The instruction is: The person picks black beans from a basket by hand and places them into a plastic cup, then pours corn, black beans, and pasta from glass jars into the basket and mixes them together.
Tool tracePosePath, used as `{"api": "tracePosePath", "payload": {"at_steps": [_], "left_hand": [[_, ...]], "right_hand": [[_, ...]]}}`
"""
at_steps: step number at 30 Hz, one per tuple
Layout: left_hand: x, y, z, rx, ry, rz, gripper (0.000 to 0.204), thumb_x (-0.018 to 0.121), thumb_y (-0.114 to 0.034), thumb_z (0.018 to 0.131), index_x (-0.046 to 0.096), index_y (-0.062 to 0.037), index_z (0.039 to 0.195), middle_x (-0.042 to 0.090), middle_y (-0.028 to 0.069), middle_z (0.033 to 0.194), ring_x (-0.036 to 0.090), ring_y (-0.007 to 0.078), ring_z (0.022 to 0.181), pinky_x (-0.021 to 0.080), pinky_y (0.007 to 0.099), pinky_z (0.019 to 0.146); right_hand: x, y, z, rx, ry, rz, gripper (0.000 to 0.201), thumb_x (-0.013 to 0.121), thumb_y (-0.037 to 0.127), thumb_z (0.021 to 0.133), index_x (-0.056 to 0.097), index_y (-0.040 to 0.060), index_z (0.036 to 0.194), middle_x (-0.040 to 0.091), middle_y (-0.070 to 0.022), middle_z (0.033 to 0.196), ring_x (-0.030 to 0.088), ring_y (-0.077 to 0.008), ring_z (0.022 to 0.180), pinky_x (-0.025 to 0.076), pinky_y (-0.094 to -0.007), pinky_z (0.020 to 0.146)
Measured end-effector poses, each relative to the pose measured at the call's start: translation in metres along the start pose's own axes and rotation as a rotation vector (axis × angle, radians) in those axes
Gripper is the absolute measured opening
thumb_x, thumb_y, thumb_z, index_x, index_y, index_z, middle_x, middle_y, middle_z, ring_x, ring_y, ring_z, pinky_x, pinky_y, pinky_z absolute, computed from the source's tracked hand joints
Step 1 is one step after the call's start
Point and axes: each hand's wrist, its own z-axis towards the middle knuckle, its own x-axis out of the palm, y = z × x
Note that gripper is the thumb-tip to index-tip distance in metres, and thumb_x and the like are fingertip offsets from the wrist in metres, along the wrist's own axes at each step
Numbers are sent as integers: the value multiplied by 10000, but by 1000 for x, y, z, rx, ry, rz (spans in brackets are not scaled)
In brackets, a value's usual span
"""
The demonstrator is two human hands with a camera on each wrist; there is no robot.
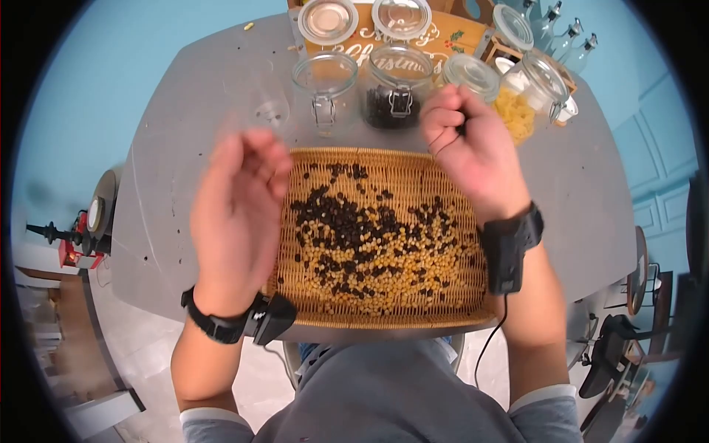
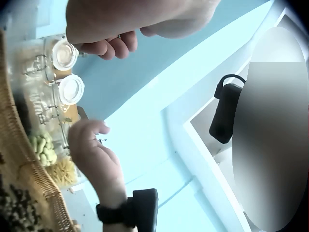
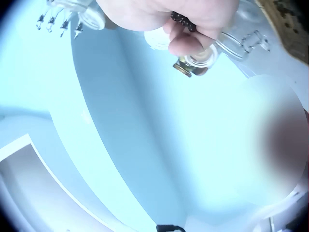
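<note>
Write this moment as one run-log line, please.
Right hand: holding dark beans | Left hand: fingers loosely curled | Wicker tray: dark beans, yellow kernels mixed | Dark-filled jar: lid open

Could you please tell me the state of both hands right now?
Left hand: open, fingers loosely curled, nothing visibly held.
Right hand: closed, holding dark beans.
</note>
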Motion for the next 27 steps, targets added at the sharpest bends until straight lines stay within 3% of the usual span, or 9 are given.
{"api": "tracePosePath", "payload": {"at_steps": [4, 7, 9, 12, 16, 21, 24, 26, 27], "left_hand": [[-26, 0, -24, -157, -124, 105, 298, 470, -308, 1026, 595, -42, 1074, 612, 21, 934, 549, 123, 859, 401, 254, 737], [-34, 1, -46, -235, -154, 121, 286, 463, -286, 1026, 589, -35, 1078, 597, 19, 916, 540, 112, 842, 399, 241, 724], [-41, 2, -59, -258, -159, 124, 284, 464, -275, 1021, 575, -27, 1105, 606, 28, 936, 547, 111, 856, 401, 239, 724], [-50, 1, -67, -357, -126, 190, 307, 464, -263, 1016, 547, -16, 1177, 617, 38, 988, 566, 116, 889, 416, 237, 758], [-46, -13, -57, -337, -122, 249, 316, 466, -260, 1016, 546, -10, 1192, 622, 41, 1007, 573, 124, 915, 426, 241, 786], [-35, -40, -27, -103, -34, 376, 364, 491, -264, 1014, 525, 7, 1254, 616, 73, 1094, 583, 139, 964, 451, 266, 817], [-20, -40, -33, -112, 42, 531, 363, 496, -218, 1009, 509, 6, 1294, 598, 88, 1147, 585, 142, 985, 474, 284, 841], [-20, -31, -45, -236, 126, 581, 354, 503, -181, 1001, 504, 0, 1305, 594, 85, 1156, 583, 141, 991, 482, 289, 848], [-19, -27, -51, -343, 195, 647, 351, 509, -143, 993, 499, -5, 1316, 589, 83, 1164, 582, 140, 998, 490, 294, 854]], "right_hand": [[16, 55, 54, 68, 300, -265, 264, 434, 265, 1063, 474, 52, 912, 462, -17, 754, 427, -111, 640, 353, -230, 525], [34, 63, 94, -148, 281, -700, 297, 450, 317, 1057, 462, 76, 885, 432, -2, 717, 391, -106, 604, 323, -236, 506], [40, 56, 116, -468, -5, -1141, 322, 453, 348, 1054, 458, 76, 882, 428, -1, 728, 392, -111, 614, 338, -243, 511], [32, 52, 135, -494, -36, -1281, 337, 453, 365, 1049, 516, 67, 904, 479, -8, 752, 462, -121, 657, 411, -262, 580], [27, 43, 135, -514, -64, -1460, 381, 474, 387, 1033, 589, 39, 932, 574, -37, 826, 557, -132, 745, 476, -282, 670], [17, 48, 135, -534, -22, -1658, 440, 514, 461, 1005, 655, 44, 983, 631, -34, 910, 580, -119, 826, 466, -276, 763], [20, 48, 125, -574, 33, -2036, 387, 547, 393, 1005, 665, 26, 1036, 653, -33, 911, 592, -106, 821, 479, -274, 759], [26, 37, 114, -702, 106, -2299, 303, 494, 236, 930, 646, -23, 969, 657, -286, 981, 646, -387, 934, 488, -444, 866], [22, 38, 115, -699, 88, -2304, 303, 494, 236, 930, 646, -23, 969, 657, -286, 981, 646, -387, 934, 488, -444, 866]]}}
